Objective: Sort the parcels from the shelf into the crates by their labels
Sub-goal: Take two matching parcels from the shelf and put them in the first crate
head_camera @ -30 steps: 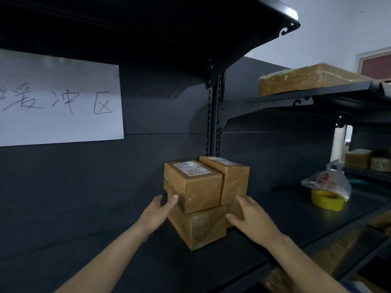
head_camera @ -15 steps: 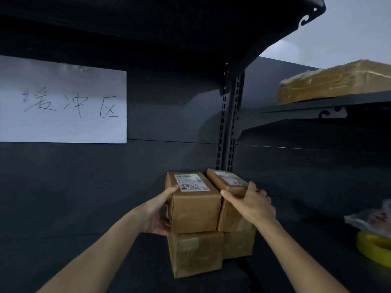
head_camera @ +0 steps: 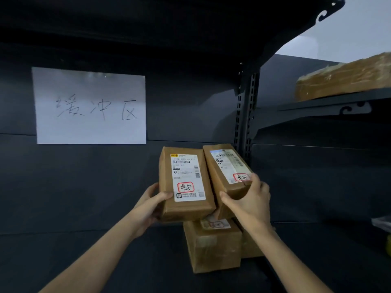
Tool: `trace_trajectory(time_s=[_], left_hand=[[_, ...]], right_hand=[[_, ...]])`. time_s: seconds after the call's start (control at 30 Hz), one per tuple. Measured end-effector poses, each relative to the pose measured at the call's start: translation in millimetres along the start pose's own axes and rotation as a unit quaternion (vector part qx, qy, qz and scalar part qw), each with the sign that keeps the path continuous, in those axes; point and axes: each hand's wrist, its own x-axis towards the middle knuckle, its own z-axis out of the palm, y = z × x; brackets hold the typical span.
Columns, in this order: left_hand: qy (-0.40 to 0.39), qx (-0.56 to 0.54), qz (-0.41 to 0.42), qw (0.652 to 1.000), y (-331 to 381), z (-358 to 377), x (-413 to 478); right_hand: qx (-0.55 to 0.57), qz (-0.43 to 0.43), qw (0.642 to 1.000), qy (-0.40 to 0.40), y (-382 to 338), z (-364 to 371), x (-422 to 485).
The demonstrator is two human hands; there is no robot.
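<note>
Brown cardboard under clear tape is wrapping both parcels that the person is holding just above the stack. The left parcel (head_camera: 186,185) is sitting in the left hand (head_camera: 148,205), whose thumb is lying on its near left corner while the other fingers are curling round its left side. The right parcel (head_camera: 227,172) is tilting to the right with its long side touching the left parcel. The right hand (head_camera: 249,201) is gripping its near end, the thumb pressing across the near face and the fingers wrapping over the right edge. The left label (head_camera: 187,176) and the right label (head_camera: 229,166) are facing up, both white and each bearing a handwritten mark ringed in red; the small print is too fine to read.

Below them, the lower front parcel (head_camera: 211,244) is standing on the shelf board (head_camera: 105,261) and showing its own red-ringed label. The lower back parcel (head_camera: 251,248) is standing just beside it, mostly hiding behind the right wrist. Whether the held parcels are touching the lower ones I cannot tell.

On the dark back panel to the left, a paper sign (head_camera: 91,106) with three handwritten characters is hanging. A slotted upright post (head_camera: 245,115) is rising just behind the parcels. Further right, a higher shelf (head_camera: 328,102) is carrying a flat wrapped package (head_camera: 347,77), and a scrap of plastic bag (head_camera: 383,223) is just showing at the far right edge
</note>
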Motion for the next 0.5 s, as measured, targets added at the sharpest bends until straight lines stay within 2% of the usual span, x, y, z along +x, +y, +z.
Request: trace_trajectory(time_s=[0.2, 0.5], left_hand=[[0.04, 0.0, 0.057, 0.998, -3, -57, -19], [0.083, -0.007, 0.073, 0.994, -4, -131, -54]], right_hand=[[0.058, -0.028, 0.998, -0.014, -27, 37, -28], [0.096, -0.067, 0.992, -0.045, -69, 90, -64]])
